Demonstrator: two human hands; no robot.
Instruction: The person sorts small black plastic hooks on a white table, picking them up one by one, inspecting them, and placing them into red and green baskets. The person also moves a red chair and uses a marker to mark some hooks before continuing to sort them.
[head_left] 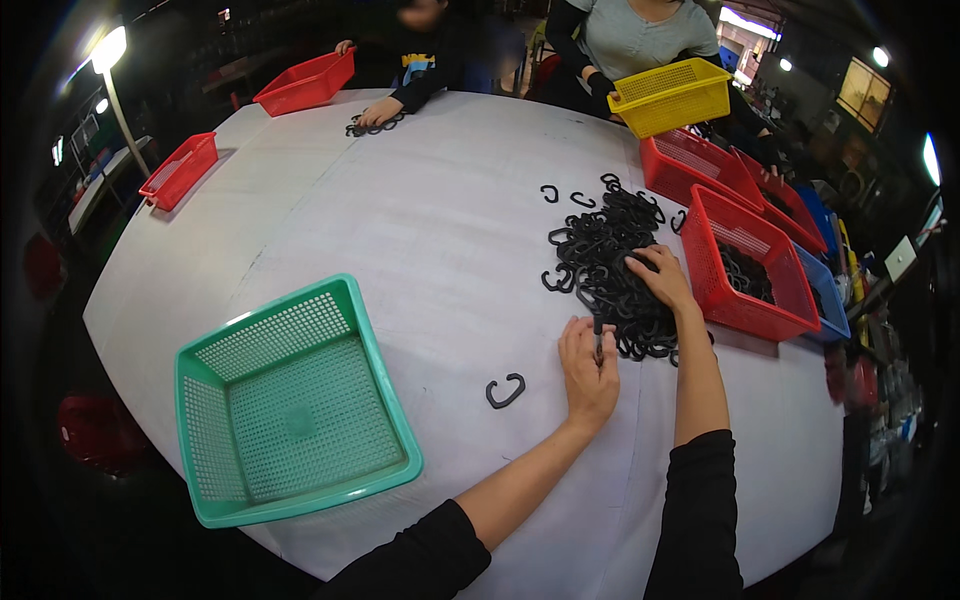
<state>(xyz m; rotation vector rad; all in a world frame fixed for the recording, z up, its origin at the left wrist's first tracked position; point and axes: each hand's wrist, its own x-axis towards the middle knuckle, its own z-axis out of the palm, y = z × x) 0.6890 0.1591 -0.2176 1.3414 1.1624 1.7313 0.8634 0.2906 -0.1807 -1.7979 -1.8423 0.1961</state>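
A heap of black C-shaped plastic clips (606, 235) lies on the white table, right of centre. My right hand (664, 278) reaches into its right side, fingers bent down among the clips; whatever they grip is hidden. At the heap's near left edge is my left hand (588, 372), closed, with a narrow dark piece (598, 326) standing up between thumb and fingers. Most of that piece is covered, so its kind is unclear. One loose clip (505, 391) rests on the table to the left of this hand.
An empty green basket (385, 400) sits at left. Beyond the heap's right side stand a red basket (755, 306) holding clips and a blue one (822, 292). Across the table, one person's hand (380, 111) touches more clips; another person holds a yellow basket (672, 97).
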